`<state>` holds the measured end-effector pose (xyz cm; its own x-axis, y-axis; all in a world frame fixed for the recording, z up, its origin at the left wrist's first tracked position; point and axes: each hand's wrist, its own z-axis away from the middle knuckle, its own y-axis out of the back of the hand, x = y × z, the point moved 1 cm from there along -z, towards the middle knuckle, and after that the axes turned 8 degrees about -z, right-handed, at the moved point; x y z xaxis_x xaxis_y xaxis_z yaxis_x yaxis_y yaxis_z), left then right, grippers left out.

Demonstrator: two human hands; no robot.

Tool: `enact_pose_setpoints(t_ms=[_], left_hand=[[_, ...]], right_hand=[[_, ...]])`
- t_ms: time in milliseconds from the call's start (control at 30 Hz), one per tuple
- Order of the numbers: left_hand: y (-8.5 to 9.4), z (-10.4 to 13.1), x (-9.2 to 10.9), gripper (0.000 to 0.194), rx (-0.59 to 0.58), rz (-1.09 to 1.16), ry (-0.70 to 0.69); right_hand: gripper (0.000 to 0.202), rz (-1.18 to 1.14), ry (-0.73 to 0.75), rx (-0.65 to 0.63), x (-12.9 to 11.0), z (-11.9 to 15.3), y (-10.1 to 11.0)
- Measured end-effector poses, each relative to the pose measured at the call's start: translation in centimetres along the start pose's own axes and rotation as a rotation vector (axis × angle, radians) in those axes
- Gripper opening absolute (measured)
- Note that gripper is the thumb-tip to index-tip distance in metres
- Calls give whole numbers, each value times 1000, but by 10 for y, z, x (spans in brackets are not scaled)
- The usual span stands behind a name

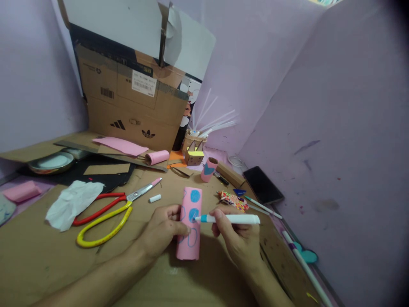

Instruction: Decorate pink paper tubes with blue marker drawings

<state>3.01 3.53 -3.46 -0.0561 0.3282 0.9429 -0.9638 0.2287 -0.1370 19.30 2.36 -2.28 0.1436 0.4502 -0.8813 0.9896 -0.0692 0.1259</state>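
Observation:
A pink tube (189,251) stands out at the centre, over brown cardboard. Blue ovals mark its surface; two on its front are filled in and a lower one is only outlined. My left hand (164,228) grips the tube from its left side, thumb across the front. In my right hand (234,232) is a white marker (244,219) with a blue collar, its tip at the middle blue oval. A small white cap (155,198) lies up and left of the tube.
Red-and-yellow-handled scissors (105,219) and a crumpled tissue (75,204) lie left. Behind are a pink roll (157,157), a decorated pink tube (209,169) and a large cardboard box (128,106). A phone (263,185) lies right.

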Motion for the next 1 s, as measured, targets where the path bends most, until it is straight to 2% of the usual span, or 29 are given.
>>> enact_pose_setpoints(t_ms=[300, 500, 700, 900, 1000], left_hand=[[0, 0, -1, 28, 8, 15, 11], [0, 0, 0, 30, 15, 8, -4], [1, -1, 0, 26, 9, 6, -5], [1, -2, -1, 27, 2, 10, 1], [1, -2, -1, 22, 5, 22, 6]], right_hand=[[25, -5, -2, 75, 1, -2, 2], [29, -1, -5, 30, 0, -1, 0], [22, -6, 13, -5, -2, 1, -1], [28, -14, -18, 85, 1, -2, 1], [27, -22, -27, 79, 2, -2, 2]])
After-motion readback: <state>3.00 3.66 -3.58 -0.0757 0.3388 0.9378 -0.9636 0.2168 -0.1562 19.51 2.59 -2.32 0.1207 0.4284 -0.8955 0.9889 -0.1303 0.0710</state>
